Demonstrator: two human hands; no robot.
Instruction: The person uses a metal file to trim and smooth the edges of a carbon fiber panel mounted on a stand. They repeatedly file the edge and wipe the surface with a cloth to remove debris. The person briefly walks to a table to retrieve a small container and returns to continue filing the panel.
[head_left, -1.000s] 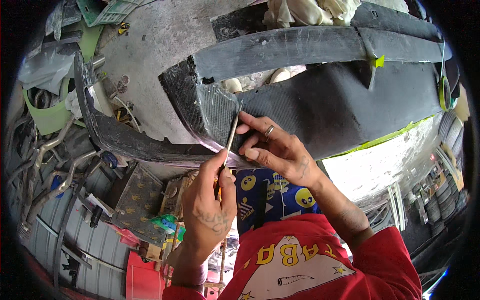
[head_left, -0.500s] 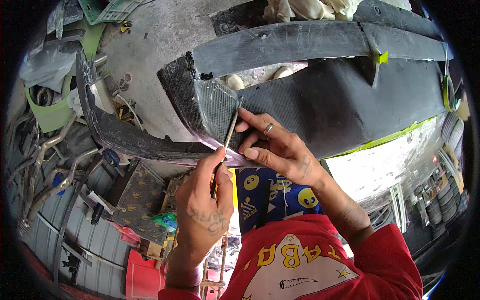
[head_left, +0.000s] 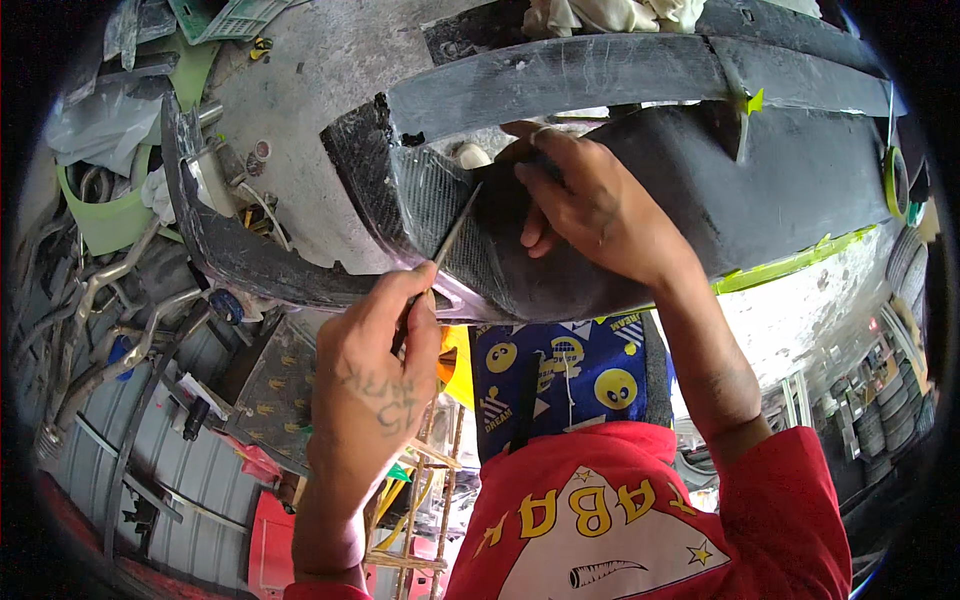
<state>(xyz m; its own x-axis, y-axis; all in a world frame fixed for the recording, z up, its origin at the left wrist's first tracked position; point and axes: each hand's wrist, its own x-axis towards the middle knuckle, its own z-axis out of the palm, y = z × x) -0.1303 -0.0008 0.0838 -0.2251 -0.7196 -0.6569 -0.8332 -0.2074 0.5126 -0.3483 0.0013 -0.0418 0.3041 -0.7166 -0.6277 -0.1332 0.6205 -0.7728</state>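
Note:
My left hand (head_left: 375, 375) is closed round the lower part of a slim, tapered metal file (head_left: 460, 222). The tool's pointed end slants up and right across a dark carbon-fibre-weave car bumper (head_left: 660, 190). Beyond the tip, my right hand (head_left: 605, 210) is over the smooth black face of the bumper, fingers bent and apart with nothing seen in them. Its farthest fingers reach the edge of the slot-like opening, where their tips are dark and hard to make out. Whitish scuffs mark the woven corner (head_left: 435, 195) left of the file.
A pale cloth (head_left: 610, 15) lies on the bumper's far part. Yellow-green tape (head_left: 800, 260) runs along its near edge, and a tape roll (head_left: 897, 185) hangs at right. Metal pipes (head_left: 90, 370) and a green part (head_left: 105, 215) crowd the left. A bamboo ladder (head_left: 410, 560) stands below.
My right hand has left the file's tip and moved right and farther away, toward the opening's edge. My left hand has drawn slightly back and left with the file.

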